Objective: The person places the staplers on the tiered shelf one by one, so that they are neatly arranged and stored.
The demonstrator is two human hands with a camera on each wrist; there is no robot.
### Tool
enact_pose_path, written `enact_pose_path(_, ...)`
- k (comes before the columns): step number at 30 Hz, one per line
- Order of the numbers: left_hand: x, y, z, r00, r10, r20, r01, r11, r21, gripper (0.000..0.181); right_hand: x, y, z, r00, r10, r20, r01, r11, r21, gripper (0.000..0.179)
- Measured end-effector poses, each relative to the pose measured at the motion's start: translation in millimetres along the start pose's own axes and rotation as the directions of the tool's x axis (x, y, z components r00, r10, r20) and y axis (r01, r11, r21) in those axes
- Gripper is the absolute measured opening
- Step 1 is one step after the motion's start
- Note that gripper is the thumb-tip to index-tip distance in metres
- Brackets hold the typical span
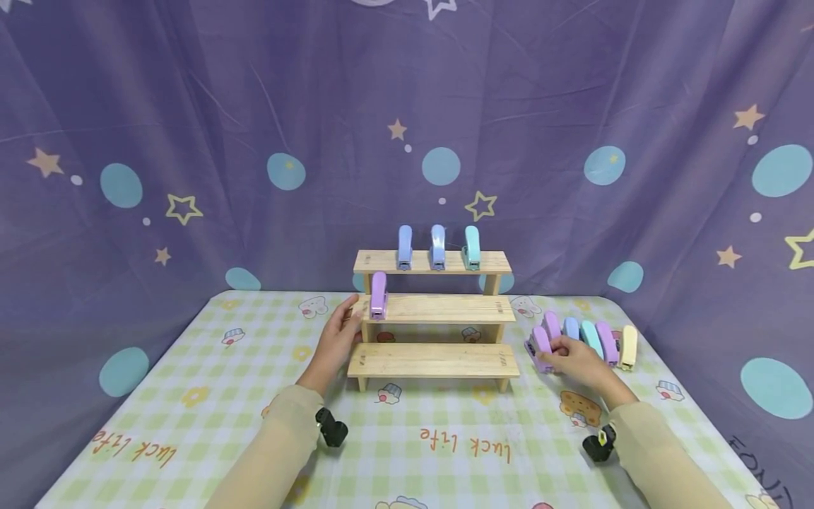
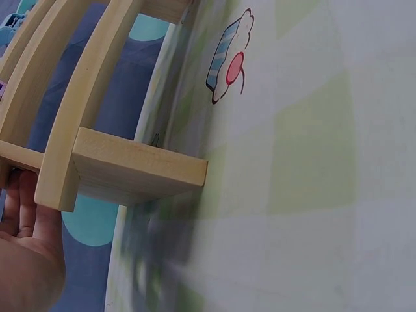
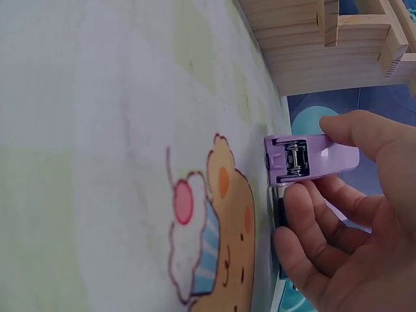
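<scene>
My right hand pinches a purple stapler at the left of the stapler group on the cloth. In the right wrist view, thumb and fingers hold the upper body of this upright stapler. At the other side, my left hand holds the left end of the middle tier of a three-tier wooden stand. The left wrist view shows its fingers against the stand's side; the thumb is hidden there. Another purple stapler stands upright at the left of the middle tier.
Two blue staplers and a teal stapler stand on the top tier. Beyond my right hand, purple, blue, teal and cream staplers stand close together. A checked tablecloth covers the table, with a purple curtain behind.
</scene>
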State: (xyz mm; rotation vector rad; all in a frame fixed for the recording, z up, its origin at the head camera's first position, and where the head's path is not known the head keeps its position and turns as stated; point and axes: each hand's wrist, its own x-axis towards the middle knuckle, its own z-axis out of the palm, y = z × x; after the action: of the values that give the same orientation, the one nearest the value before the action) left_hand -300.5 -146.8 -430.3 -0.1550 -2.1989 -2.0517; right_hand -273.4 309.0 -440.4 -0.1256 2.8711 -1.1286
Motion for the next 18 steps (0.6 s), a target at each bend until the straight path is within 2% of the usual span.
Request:
enact_pose_path(4, -0.7, 0.7, -0.1, 1.000, 0.001, 0.005, -0.001, 1.000, -0.001, 0.051, -0.9, 0.5, 0.6, 1.000, -0.010, -0.008, 0.010, 1.000, -0.004, 0.040)
enact_pose_path(12, 1.3, 4.1, -1.7, 0.999, -0.049, 0.013, 0.049, 0.999, -0.007, 0.054, -2.0, 0.4, 1.7, 1.000, -0.004, -0.008, 0.004, 1.000, 0.020, 0.039)
enact_pose_path(18, 0.1, 4.2, -0.9, 0.999, -0.041, 0.006, 0.041, 0.999, -0.004, 0.053, -2.9, 0.7, 1.0, 1.000, -0.002, -0.020, 0.002, 1.000, -0.001, 0.039)
